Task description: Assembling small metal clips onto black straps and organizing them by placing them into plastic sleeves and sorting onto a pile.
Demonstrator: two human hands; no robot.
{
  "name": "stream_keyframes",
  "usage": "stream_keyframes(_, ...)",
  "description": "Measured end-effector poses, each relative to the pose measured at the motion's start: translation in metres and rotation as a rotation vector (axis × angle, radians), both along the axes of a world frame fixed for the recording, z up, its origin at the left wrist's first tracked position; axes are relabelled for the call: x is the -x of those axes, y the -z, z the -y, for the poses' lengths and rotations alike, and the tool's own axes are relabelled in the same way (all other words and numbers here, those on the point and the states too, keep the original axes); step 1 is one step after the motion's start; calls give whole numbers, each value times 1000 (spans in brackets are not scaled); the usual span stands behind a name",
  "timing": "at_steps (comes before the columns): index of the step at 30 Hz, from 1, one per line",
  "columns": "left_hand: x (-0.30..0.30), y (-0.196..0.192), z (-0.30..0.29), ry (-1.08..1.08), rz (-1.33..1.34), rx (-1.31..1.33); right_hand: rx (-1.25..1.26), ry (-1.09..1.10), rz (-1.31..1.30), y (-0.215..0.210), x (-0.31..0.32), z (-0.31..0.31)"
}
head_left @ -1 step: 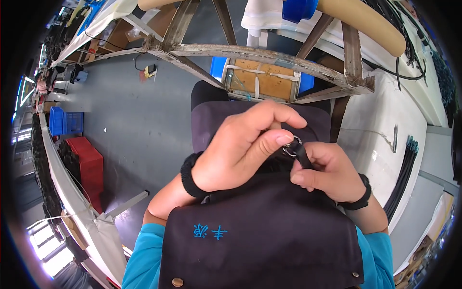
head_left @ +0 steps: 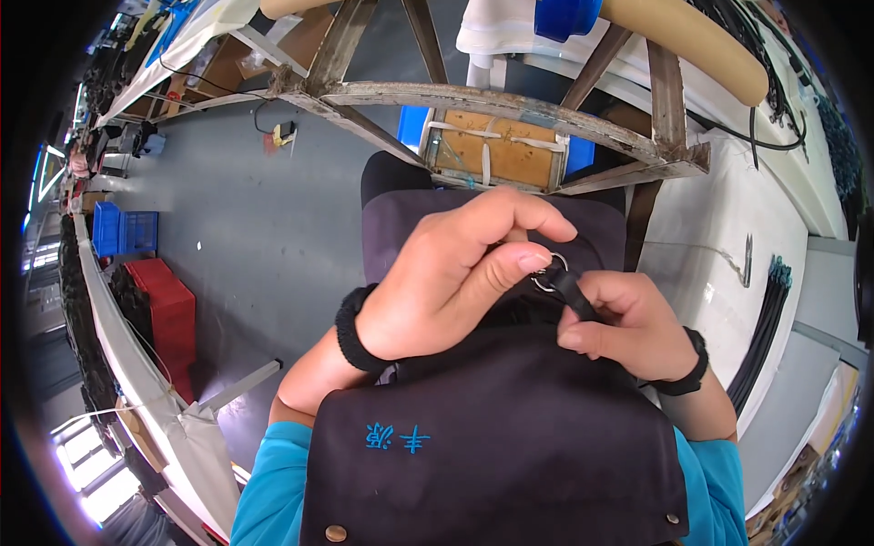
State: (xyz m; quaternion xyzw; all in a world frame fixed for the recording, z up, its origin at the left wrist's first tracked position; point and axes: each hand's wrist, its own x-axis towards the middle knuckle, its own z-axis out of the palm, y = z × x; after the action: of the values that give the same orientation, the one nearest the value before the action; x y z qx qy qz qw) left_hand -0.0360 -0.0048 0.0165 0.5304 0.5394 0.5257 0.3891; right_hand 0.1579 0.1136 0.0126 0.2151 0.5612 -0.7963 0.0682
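At frame centre, our left hand (head_left: pixel 446 282) pinches a metal ring (head_left: pixel 550 270) unmoved, while our right hand (head_left: pixel 628 323) grips its black strap (head_left: pixel 574 291).

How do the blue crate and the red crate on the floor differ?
The blue crate sits farther from the person than the red crate. The blue crate looks smaller and shows open lattice sides; the red crate looks bulkier with solid-looking sides. Both stand on the grey floor beside the long table at the left.

Two bare hands, centre frame; one small metal ring (head_left: pixel 549 270); one black strap (head_left: pixel 574 293); two black wristbands; one red plastic crate (head_left: pixel 162 305), left.
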Motion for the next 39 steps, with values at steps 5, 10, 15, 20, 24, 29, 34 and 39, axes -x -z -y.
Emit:
stream_keyframes(5,7,-2,-2,79,-208,-72,-769,-361,-125,15,-33,-29)
stream_keyframes(10,-4,4,0,99,-143,50,-497,102,-273,11,-4,-1)
stream_keyframes(15,0,6,-1,87,-219,1,-469,249,-308,25,13,24)
stream_keyframes(20,6,9,-1,114,-207,22,-625,350,-249,24,11,27)
stream_keyframes(24,3,10,-5,85,-47,114,-957,299,-313,13,12,19)
stream_keyframes(29,6,25,-9,130,276,41,-923,370,-356,19,7,14)
stream_keyframes(34,8,51,-18,-297,601,197,-825,451,-400,27,9,10)
stream_keyframes(39,3,58,-57,-396,659,-12,-712,442,-355,27,11,10)
